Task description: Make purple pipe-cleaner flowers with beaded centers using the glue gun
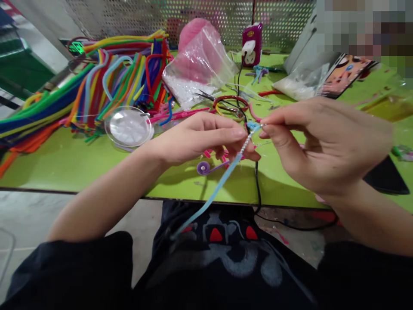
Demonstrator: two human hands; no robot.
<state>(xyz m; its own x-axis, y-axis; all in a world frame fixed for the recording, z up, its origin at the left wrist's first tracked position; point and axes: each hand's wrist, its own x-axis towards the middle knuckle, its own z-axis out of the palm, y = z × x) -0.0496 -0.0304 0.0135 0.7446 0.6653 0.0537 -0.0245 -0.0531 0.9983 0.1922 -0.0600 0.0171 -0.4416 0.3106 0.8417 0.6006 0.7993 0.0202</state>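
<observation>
A light-blue fuzzy stem (222, 183) lies between the two hands, its long axis slanting from a raised upper end at the right fingertips down leftward and toward the wearer, where the free tip hangs past the table edge, over the dark clothing (238, 262). Near the upper end the stem carries a pale, bead-like stretch (246, 144), with a small blue tuft (254, 125) above it, close to the right fingertips. The right hand (332, 137) grasps this upper end in a pinch of thumb and forefinger, the other fingers curled. The left hand (206, 135) lies alongside the bead-like stretch, thumb extended and fingers bent beneath; whether it grips the stem cannot be told. Below the left fingers, a purple coil (203, 168) rests on the green table (122, 172). Just beyond the left hand lie red-handled scissors (230, 100); left of its wrist, a clear round spool (129, 125); farther left, a bundle of multicoloured stems (112, 82). Beyond both hands stand a clear plastic bag (200, 69) and a purple box (253, 43). Beyond the right hand, a lit screen (348, 75) leans.
</observation>
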